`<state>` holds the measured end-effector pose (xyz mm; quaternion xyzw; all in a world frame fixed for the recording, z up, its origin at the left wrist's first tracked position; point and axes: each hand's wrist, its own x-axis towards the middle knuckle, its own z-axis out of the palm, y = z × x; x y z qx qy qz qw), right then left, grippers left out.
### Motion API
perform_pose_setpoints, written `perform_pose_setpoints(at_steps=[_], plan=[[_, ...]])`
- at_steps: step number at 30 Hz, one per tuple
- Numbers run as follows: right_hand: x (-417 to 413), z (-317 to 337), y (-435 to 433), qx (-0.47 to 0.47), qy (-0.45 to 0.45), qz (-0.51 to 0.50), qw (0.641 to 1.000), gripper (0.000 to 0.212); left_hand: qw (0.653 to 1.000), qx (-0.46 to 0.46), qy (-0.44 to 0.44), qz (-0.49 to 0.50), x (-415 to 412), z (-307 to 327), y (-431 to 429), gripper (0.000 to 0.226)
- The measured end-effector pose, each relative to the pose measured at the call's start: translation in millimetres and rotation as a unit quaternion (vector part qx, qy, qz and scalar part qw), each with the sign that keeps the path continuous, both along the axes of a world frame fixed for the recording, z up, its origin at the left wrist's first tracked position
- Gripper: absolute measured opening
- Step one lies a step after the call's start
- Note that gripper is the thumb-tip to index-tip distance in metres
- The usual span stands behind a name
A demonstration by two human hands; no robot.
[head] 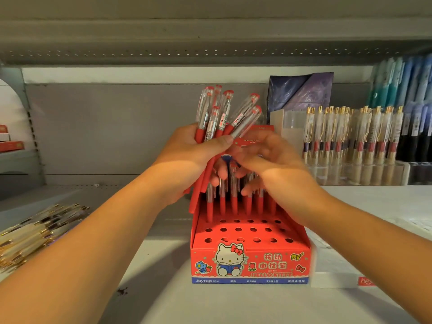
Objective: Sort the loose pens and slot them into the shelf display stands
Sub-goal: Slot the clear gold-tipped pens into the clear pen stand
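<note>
The pens (224,113) have clear, glossy plastic barrels and matt red lower sleeves. The stand (250,265) is printed red cardboard with a slight sheen. The shelf (163,288) looks like smooth, matt painted metal. The holder (350,174) is clear plastic; the clips (309,129) are shiny gold metal.

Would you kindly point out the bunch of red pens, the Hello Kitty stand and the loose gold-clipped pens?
bunch of red pens (225,115): head view, clear barrels.
Hello Kitty stand (250,265): head view, front panel.
loose gold-clipped pens (35,232): head view, mid-pile.
</note>
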<state>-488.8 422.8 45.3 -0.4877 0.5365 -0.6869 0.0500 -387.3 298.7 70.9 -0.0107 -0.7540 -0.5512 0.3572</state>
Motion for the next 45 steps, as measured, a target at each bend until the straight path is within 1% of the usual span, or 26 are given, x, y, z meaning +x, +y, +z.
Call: perform_pose_setpoints(at_steps=[3,8,14,15,18,21,23,26,29,32,34,38,42,45], plan=[[0,8,6,-0.067,-0.061,0.034,0.995,0.017,1.0,-0.017,-0.008,-0.012,0,-1,-1,0.012],[-3,8,7,-0.1,-0.071,0.019,0.992,0.003,0.998,-0.036,-0.029,-0.036,-2,-4,1,0.01],[-7,14,8,-0.159,-0.135,0.046,0.977,0.008,0.999,-0.028,-0.034,0.023,-1,1,-2,0.004],[-7,15,9,-0.168,-0.139,0.044,0.975,0.012,0.999,-0.027,-0.031,0.028,0,2,-2,0.004],[-7,16,10,-0.182,-0.131,0.03,0.974,0.026,0.998,-0.034,-0.014,0.052,-1,2,-2,0.005],[-7,15,11,-0.194,-0.09,0.0,0.977,0.03,0.998,-0.035,0.012,0.041,-3,4,-4,0.005],[-7,13,10,-0.174,-0.032,-0.032,0.984,0.034,0.998,-0.031,0.023,0.042,-3,4,-6,0.005],[-7,4,6,-0.1,0.058,-0.07,0.991,0.04,0.998,-0.032,0.029,0.043,-4,3,-7,0.005],[-7,-5,2,-0.031,0.108,-0.075,0.991,0.043,0.999,-0.019,0.027,0.033,-3,3,-4,0.006],[-7,-7,1,-0.005,0.123,-0.076,0.99,0.05,0.999,0.004,0.032,0.021,-3,4,-3,0.012],[-8,-6,1,-0.001,0.127,-0.08,0.989,0.052,0.999,0.007,0.034,0.02,-3,3,-3,0.011],[-9,-8,0,0.026,0.142,-0.082,0.986,0.046,0.999,0.005,0.029,0.021,-5,2,-3,0.007],[-8,-13,-2,0.081,0.157,-0.052,0.983,0.047,1.0,-0.006,0.025,0.014,-5,0,-5,0.008],[-8,-13,-2,0.103,0.161,-0.052,0.98,0.048,1.0,-0.009,0.022,0.013,-5,0,-5,0.01]])
